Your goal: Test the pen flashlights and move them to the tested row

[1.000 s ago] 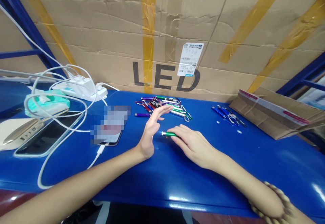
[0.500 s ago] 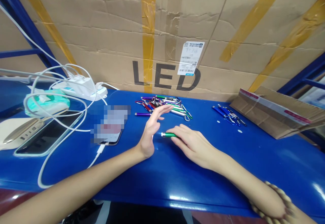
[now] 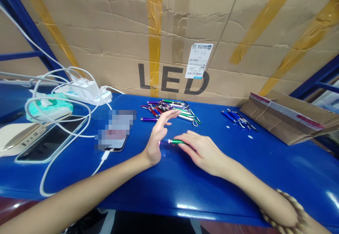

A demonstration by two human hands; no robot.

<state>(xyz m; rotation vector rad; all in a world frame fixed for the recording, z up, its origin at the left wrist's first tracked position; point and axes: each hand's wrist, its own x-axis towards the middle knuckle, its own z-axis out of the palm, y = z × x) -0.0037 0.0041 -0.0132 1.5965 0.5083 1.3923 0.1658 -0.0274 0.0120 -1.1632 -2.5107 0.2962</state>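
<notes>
With my right hand's fingers I pinch the green flashlight over the desk, its glowing tip best aimed squarely at my upright left hand, fingers extended.

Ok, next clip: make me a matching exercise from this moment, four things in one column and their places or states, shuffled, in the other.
Things
1. green penlight
2. left hand
3. blue penlights
4. white label

Places or states
A. raised, palm turned toward the right hand
B. stuck on the large carton marked LED
C. gripped by the right hand, glowing at one end
D. on the blue table, left of the small cardboard box

Pairs: 1-C, 2-A, 3-D, 4-B
</notes>
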